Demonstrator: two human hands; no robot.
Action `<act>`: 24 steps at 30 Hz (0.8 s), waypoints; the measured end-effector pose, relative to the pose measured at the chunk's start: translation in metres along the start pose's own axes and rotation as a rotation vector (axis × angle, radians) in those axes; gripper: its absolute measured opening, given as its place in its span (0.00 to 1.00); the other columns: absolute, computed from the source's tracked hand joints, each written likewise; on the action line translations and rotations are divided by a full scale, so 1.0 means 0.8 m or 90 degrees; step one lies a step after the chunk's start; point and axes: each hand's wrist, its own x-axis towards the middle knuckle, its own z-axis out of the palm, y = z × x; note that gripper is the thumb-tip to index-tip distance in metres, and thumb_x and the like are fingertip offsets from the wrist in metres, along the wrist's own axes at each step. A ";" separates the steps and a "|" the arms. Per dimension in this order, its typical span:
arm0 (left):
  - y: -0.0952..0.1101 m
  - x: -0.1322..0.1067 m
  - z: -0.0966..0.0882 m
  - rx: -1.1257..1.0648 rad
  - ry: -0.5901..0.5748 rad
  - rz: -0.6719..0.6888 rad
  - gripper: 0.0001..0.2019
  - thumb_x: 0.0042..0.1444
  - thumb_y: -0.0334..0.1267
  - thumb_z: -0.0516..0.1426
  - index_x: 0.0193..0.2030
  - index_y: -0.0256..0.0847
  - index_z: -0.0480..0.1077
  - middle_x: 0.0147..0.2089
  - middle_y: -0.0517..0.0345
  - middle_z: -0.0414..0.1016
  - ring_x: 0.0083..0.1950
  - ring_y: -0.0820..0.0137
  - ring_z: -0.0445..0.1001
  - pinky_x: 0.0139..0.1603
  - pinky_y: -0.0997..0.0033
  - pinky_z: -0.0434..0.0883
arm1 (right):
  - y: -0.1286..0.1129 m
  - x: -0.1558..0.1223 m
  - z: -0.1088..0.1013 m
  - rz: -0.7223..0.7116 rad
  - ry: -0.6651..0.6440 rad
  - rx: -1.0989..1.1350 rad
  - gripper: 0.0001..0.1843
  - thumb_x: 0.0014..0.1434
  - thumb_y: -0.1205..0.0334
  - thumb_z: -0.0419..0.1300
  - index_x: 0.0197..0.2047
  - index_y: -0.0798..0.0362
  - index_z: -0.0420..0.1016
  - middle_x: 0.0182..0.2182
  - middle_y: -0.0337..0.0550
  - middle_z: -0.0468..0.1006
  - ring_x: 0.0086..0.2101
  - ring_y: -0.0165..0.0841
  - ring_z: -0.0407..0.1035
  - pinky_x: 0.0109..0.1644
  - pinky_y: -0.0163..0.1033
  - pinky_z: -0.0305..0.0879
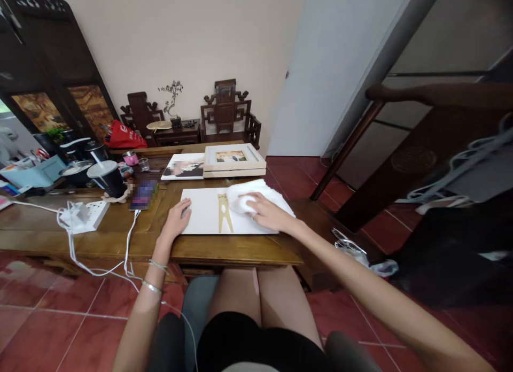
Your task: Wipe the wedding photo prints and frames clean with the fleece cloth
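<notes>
A flat white board (202, 217), resembling the back of a picture frame, lies on the wooden table. A gold-coloured, two-legged piece (222, 222) sits on its middle. At the board's left edge rests my left hand (176, 219), fingers stretched out and holding nothing. My right hand (264, 210) presses a bunched part of a white cloth or paper towel (276, 193) onto the board, just right of the gold piece. The rest of the towel spreads over the board's right side and hides it.
Behind the board lie a photo print (186, 167) and stacked picture frames (236, 169). To the left are a phone (144, 194) on a cable, a power strip (90, 217) with trailing cords, and a lidded cup (108, 177). A wooden chair (401, 147) stands right.
</notes>
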 end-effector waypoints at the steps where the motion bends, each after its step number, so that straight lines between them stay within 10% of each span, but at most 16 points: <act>1: 0.000 0.000 0.000 0.002 0.000 0.000 0.18 0.58 0.36 0.51 0.52 0.35 0.72 0.59 0.47 0.71 0.62 0.60 0.67 0.66 0.57 0.61 | 0.011 0.019 0.003 0.026 0.002 -0.011 0.12 0.59 0.69 0.52 0.44 0.59 0.72 0.55 0.58 0.68 0.61 0.46 0.53 0.61 0.48 0.54; 7: 0.000 0.000 -0.002 0.012 -0.005 0.000 0.18 0.58 0.36 0.51 0.52 0.35 0.72 0.59 0.47 0.71 0.62 0.61 0.67 0.66 0.57 0.61 | 0.035 0.076 -0.002 0.100 0.017 -0.031 0.14 0.64 0.59 0.55 0.50 0.56 0.70 0.48 0.50 0.73 0.46 0.39 0.69 0.49 0.49 0.67; 19: 0.000 -0.001 0.001 0.004 -0.008 0.004 0.19 0.59 0.37 0.50 0.53 0.33 0.71 0.60 0.44 0.70 0.63 0.60 0.66 0.66 0.57 0.60 | -0.066 -0.095 -0.030 -0.054 -0.051 0.018 0.11 0.57 0.71 0.50 0.39 0.57 0.72 0.53 0.59 0.69 0.56 0.45 0.61 0.58 0.47 0.59; 24: -0.001 -0.001 0.001 0.000 -0.006 0.005 0.19 0.58 0.37 0.50 0.53 0.33 0.72 0.60 0.44 0.70 0.63 0.59 0.66 0.66 0.56 0.60 | -0.048 -0.078 -0.039 0.023 -0.088 0.051 0.11 0.62 0.63 0.49 0.41 0.53 0.72 0.44 0.52 0.73 0.49 0.42 0.67 0.52 0.44 0.62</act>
